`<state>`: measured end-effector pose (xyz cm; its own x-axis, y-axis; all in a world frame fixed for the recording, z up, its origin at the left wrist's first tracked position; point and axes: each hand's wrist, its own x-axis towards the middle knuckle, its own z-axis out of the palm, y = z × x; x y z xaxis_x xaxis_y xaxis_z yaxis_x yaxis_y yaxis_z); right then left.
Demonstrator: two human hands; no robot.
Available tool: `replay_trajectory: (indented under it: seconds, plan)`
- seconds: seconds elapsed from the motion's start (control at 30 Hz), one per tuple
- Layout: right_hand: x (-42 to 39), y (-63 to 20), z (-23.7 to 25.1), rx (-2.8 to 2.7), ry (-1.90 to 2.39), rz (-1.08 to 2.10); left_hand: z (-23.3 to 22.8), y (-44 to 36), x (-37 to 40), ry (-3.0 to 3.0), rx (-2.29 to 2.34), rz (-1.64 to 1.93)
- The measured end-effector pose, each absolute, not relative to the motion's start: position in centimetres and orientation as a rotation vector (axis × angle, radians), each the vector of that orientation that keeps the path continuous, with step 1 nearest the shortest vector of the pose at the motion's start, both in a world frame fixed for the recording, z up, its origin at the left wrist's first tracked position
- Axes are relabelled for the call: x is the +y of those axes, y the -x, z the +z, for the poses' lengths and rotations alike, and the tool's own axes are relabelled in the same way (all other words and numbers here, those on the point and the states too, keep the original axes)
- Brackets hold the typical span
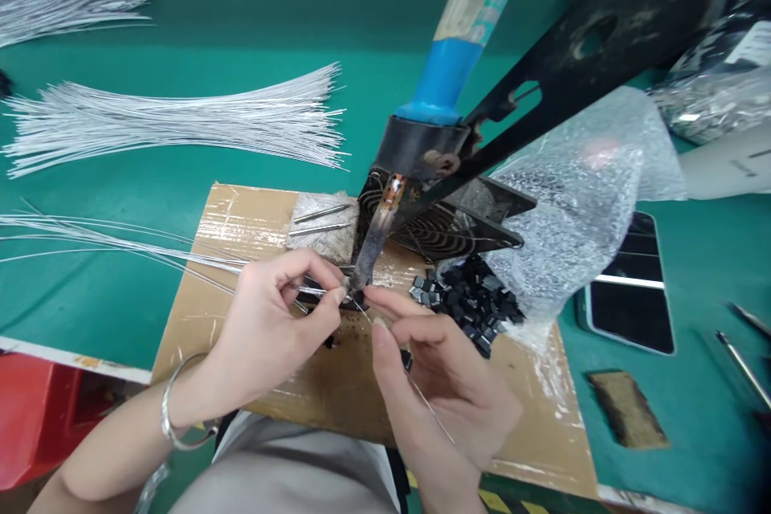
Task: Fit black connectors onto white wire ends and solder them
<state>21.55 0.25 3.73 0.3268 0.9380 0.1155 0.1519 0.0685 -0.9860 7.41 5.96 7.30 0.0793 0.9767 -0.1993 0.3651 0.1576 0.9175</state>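
Note:
My left hand (274, 337) is closed on several thin white wires (198, 259), pinching their ends between thumb and forefinger below the soldering iron (449, 68). The iron has a blue handle and is clamped in a black stand (560, 56), its tip (372, 249) slanting down to my fingertips. A fine strand that looks like solder wire (430, 408) is pinched in my right hand (442, 373). Its front end reaches the spot at the tip, and its tail runs back past my palm. The exact joint is hidden by fingertips and the tip.
Black small parts (473, 297) lie heaped on cardboard (241, 213) beside a bubble-wrap bag (560, 217). Behind the tip stands a black fan (442, 225). Metal rods rest on a pale pad (322, 249). White wire bundles (181, 124), a phone (632, 301) and a brown sponge (627, 409) lie around.

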Motion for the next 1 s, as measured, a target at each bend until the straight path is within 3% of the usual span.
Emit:
replay_trajectory:
  seconds: [1.0]
  plan:
    - [0.21,-21.49,3.87,-1.091,1.399,0.793,7.36,-7.45,5.92,-1.401,1.455,0.79]
